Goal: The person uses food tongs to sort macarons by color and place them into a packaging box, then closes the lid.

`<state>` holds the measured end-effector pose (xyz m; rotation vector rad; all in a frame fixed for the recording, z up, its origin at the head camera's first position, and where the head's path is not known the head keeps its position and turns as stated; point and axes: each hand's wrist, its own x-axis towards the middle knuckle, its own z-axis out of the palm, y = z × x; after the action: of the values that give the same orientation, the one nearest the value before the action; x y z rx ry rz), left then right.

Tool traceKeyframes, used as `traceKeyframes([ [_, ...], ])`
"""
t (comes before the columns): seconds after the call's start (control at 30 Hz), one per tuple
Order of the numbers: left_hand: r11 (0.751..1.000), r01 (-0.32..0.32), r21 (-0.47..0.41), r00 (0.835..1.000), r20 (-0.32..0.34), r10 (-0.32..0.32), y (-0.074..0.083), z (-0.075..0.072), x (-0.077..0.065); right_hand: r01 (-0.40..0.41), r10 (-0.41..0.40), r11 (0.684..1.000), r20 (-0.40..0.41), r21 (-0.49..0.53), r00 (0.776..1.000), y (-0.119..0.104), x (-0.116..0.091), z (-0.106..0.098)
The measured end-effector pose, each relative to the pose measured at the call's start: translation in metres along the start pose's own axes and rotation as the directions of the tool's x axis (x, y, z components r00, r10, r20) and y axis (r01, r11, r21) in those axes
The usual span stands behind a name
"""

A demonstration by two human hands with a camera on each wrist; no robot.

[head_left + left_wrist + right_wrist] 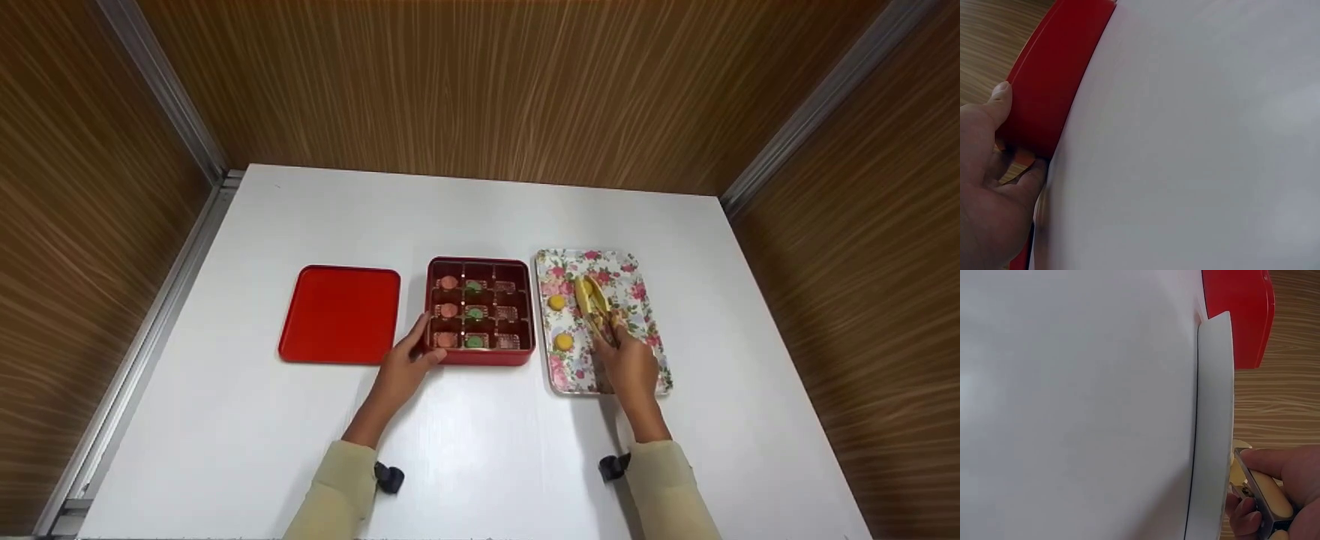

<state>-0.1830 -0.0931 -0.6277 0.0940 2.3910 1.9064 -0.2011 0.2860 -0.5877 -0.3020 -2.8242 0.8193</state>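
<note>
My left hand (pixel 401 367) grips the front-left corner of a red box (pixel 480 358); the left wrist view shows the thumb on its upper edge and fingers lower down. Inside the divided box, pink macarons (pixel 448 310) fill the left column and green macarons (pixel 475 313) the middle one. The right column shows only bare plastic liner. My right hand (pixel 632 367) holds gold tongs (pixel 585 301) over a floral tray (pixel 559 382). Between the tongs' ends is a yellow macaron (pixel 589 289); whether they touch it I cannot tell. Two more yellow macarons (pixel 563 341) lie left of the tongs.
A flat red lid (pixel 341 315) lies left of the box on the white table (pixel 480 465). Wood-grain panels (pixel 480 90) stand at the back and both sides. The tray sits close to the box's right side.
</note>
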Motion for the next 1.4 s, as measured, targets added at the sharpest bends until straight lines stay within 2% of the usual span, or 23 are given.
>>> traceKeyframes([
  [0.43, 1.0, -0.004, 0.019, 1.0, -0.008, 0.004, 0.001, 0.001, 0.0, 0.018, -0.018, 1.0, -0.007, 0.016, 1.0, -0.011, -0.011, -0.006],
  [0.73, 1.0, 0.005, -0.003, 1.0, -0.01, -0.005, 0.002, 0.001, 0.001, 0.018, -0.017, 0.999, -0.016, 0.051, 1.0, -0.017, -0.022, -0.014],
  [0.97, 1.0, -0.002, -0.004, 1.0, -0.009, 0.002, 0.002, 0.0, 0.001, 0.063, -0.061, 0.996, -0.039, 0.061, 0.997, -0.024, -0.033, -0.018],
  [1.13, 1.0, 0.013, -0.002, 1.0, -0.006, -0.013, 0.002, 0.0, 0.0, 0.084, -0.082, 0.995, -0.036, 0.054, 0.996, -0.027, -0.041, -0.019],
  [1.4, 1.0, 0.019, -0.01, 1.0, -0.013, -0.019, -0.001, 0.001, 0.002, 0.063, -0.063, 0.993, -0.005, 0.099, 0.998, -0.031, -0.051, -0.019],
])
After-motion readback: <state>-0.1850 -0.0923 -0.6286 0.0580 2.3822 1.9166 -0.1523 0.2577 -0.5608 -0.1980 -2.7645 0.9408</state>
